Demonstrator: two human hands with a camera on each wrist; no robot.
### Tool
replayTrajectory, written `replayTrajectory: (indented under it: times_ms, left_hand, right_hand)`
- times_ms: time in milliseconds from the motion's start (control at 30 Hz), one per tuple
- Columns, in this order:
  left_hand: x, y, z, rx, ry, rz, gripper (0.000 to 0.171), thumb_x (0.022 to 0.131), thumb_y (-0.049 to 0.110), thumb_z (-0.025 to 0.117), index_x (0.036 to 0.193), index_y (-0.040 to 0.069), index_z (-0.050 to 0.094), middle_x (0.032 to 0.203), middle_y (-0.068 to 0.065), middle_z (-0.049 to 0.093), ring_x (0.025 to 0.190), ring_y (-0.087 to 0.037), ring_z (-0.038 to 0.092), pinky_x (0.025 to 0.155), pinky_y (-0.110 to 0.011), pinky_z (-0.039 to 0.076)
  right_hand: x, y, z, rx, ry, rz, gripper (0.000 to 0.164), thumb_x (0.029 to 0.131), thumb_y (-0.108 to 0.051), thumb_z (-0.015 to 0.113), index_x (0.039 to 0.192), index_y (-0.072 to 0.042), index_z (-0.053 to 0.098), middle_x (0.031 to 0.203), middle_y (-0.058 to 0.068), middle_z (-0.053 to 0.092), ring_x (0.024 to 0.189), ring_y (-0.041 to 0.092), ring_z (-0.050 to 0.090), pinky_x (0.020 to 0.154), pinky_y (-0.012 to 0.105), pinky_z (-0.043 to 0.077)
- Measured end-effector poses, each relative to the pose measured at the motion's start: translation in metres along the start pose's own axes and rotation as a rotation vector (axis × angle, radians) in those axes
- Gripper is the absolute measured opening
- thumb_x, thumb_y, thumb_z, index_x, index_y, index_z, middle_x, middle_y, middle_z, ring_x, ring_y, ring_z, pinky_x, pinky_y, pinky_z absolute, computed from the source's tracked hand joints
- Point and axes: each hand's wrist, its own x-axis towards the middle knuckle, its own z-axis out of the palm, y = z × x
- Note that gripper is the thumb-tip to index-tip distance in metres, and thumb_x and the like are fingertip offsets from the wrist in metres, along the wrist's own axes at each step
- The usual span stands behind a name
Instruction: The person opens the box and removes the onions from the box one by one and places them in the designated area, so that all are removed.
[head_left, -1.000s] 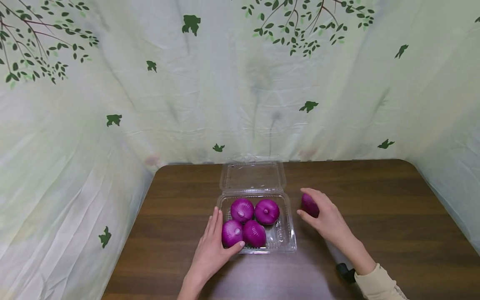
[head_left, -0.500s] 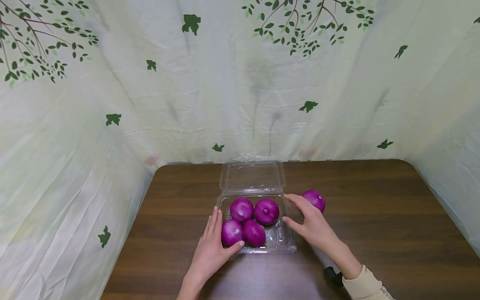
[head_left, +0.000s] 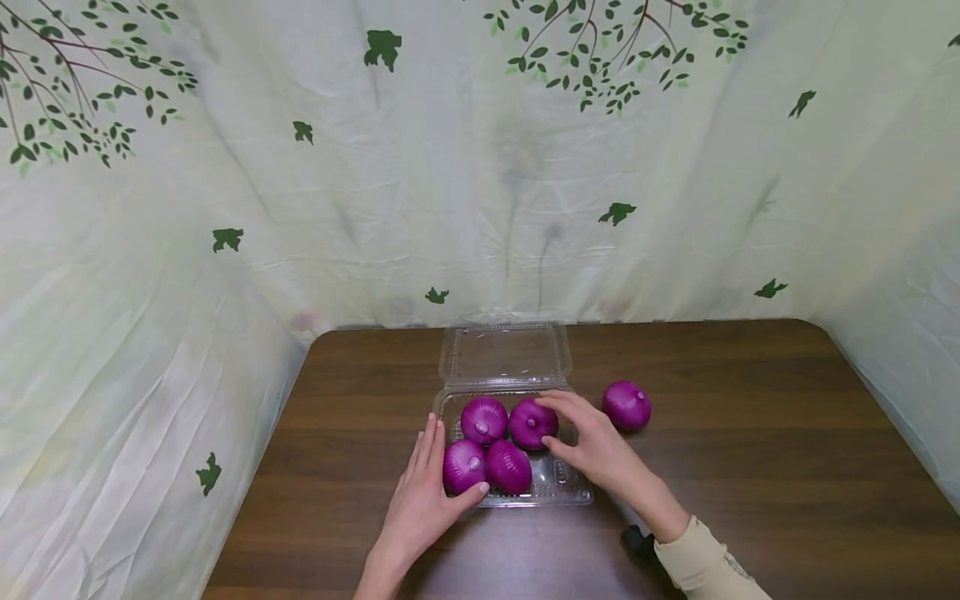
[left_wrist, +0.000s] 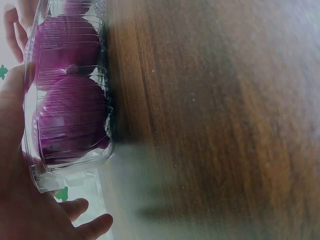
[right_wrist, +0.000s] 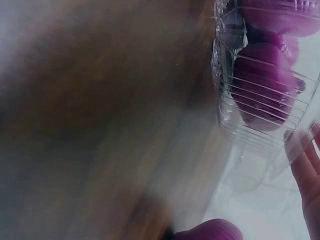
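Observation:
In the head view, several purple-red onions lie in a clear plastic clamshell container (head_left: pixel 573 492) with its lid (head_left: pixel 506 354) folded back. My left hand (head_left: pixel 420 500) rests along the container's left side with straight fingers, its thumb over the front rim. With thumb and fingertips my right hand (head_left: pixel 600 446) grips the back right onion (head_left: pixel 531 423) inside the container; its far side contact is hard to see. Another onion (head_left: pixel 627 406) lies loose on the table, just right of that hand. The left wrist view shows two onions (left_wrist: pixel 72 117) through the ribbed wall.
The brown wooden table (head_left: pixel 750 467) reaches back to a white curtain (head_left: pixel 450 183) printed with leaves. A small black device (head_left: pixel 637 542) shows beside the right wrist. The onions at front left (head_left: pixel 464 467) sit close under the left thumb.
My right hand has let go of the loose onion on the table and moved left to the back right onion in the container. The left hand has stayed in place.

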Motion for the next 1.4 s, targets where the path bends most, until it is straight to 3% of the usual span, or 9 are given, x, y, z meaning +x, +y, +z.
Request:
replayTrajectory:
  times_ms: [100, 233, 433, 833, 1133, 1400]
  left_hand:
    - [0.000, 0.000, 0.000, -0.001, 0.008, 0.005, 0.115, 0.077, 0.067, 0.070, 0.158, 0.006, 0.017, 0.165, 0.000, 0.003, 0.148, -0.035, 0.014, 0.106, -0.064, 0.030]
    - [-0.001, -0.001, -0.001, -0.003, 0.018, 0.019, 0.114, 0.077, 0.068, 0.070, 0.157, 0.006, 0.018, 0.165, -0.002, 0.006, 0.147, -0.036, 0.016, 0.106, -0.063, 0.031]
    - [0.000, 0.000, 0.000, -0.004, 0.014, 0.017, 0.114, 0.077, 0.070, 0.068, 0.158, 0.007, 0.017, 0.165, -0.002, 0.005, 0.147, -0.035, 0.016, 0.106, -0.063, 0.030]
    - [0.000, 0.003, 0.002, 0.011, 0.006, 0.026, 0.112, 0.078, 0.070, 0.067, 0.158, 0.007, 0.018, 0.165, -0.004, 0.007, 0.147, -0.036, 0.016, 0.104, -0.065, 0.032]
    - [0.000, 0.004, 0.000, 0.011, 0.003, 0.019, 0.112, 0.078, 0.070, 0.067, 0.158, 0.007, 0.018, 0.165, -0.003, 0.006, 0.147, -0.036, 0.016, 0.104, -0.065, 0.032]
    - [-0.001, 0.002, 0.000, 0.012, 0.005, 0.015, 0.113, 0.078, 0.071, 0.066, 0.157, 0.006, 0.019, 0.165, -0.004, 0.007, 0.147, -0.036, 0.016, 0.104, -0.065, 0.032]
  right_hand:
    - [0.006, 0.001, 0.001, -0.034, -0.060, 0.013, 0.054, 0.081, -0.007, 0.081, 0.131, -0.008, 0.061, 0.137, 0.009, 0.055, 0.125, 0.022, 0.052, 0.096, 0.039, 0.050]
    - [0.015, -0.001, -0.001, -0.119, -0.205, 0.020, 0.060, 0.081, -0.012, 0.082, 0.135, -0.010, 0.057, 0.137, 0.006, 0.054, 0.129, 0.022, 0.048, 0.104, 0.041, 0.042]
    - [0.027, 0.002, -0.006, -0.190, -0.343, 0.038, 0.065, 0.081, -0.015, 0.082, 0.139, -0.012, 0.054, 0.138, 0.005, 0.054, 0.129, 0.024, 0.047, 0.104, 0.042, 0.042]
    - [0.032, 0.010, 0.004, -0.252, -0.347, -0.050, 0.069, 0.071, -0.016, 0.087, 0.133, -0.008, 0.060, 0.134, 0.008, 0.056, 0.124, 0.029, 0.049, 0.101, 0.044, 0.044]
    - [0.029, 0.015, 0.008, -0.262, -0.333, -0.062, 0.076, 0.065, -0.017, 0.090, 0.134, -0.010, 0.059, 0.132, 0.007, 0.056, 0.120, 0.026, 0.049, 0.097, 0.043, 0.046]
    - [0.028, 0.018, 0.011, -0.262, -0.318, -0.061, 0.072, 0.065, -0.022, 0.089, 0.131, -0.012, 0.061, 0.127, 0.002, 0.057, 0.117, 0.021, 0.050, 0.093, 0.039, 0.048]
